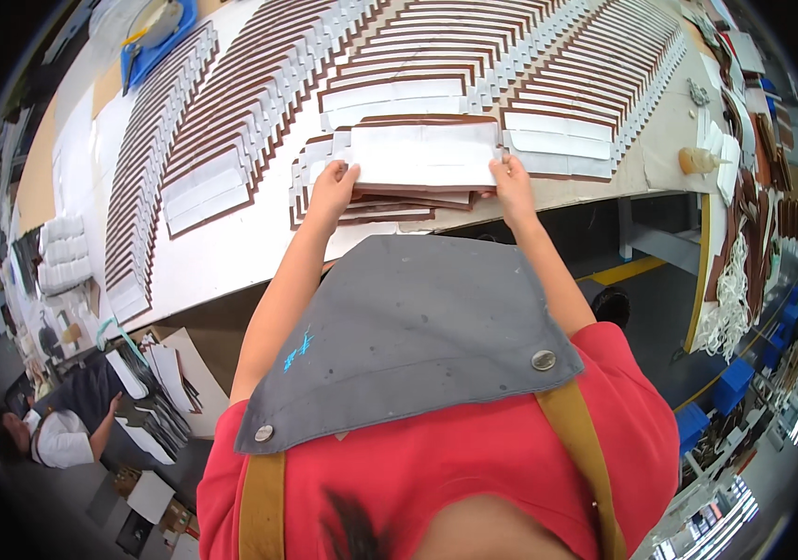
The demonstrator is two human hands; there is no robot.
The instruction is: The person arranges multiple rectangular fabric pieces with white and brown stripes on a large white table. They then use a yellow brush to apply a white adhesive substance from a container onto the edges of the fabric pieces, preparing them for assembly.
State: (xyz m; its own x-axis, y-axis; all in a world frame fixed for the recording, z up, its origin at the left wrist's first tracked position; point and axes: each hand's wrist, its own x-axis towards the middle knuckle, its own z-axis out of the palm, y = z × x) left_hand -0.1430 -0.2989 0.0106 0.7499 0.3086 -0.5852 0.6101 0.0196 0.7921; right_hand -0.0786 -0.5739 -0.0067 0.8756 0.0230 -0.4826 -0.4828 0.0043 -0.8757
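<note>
A wide, white-faced flat piece with brown edges (425,154) spans the space between my two hands at the table's front edge. Its left end is gripped by my left hand (332,190), fingers closed with the thumb on top. My right hand (513,187) pinches the opposite end. Under it lies an uneven pile of similar brown-edged pieces (388,216), partly covered by the held one. Whether the piece is a single layer or a few together, I cannot tell. Just beyond my hands, long overlapping rows of the same pieces (390,93) fan out across the table.
A blue tray (158,47) with a bowl sits at the far left. Toward the right edge stand a yellowish squeeze bottle (700,161) and a hanging bundle of white cord (730,297). At lower left, a person in white (65,439) handles dark sheets.
</note>
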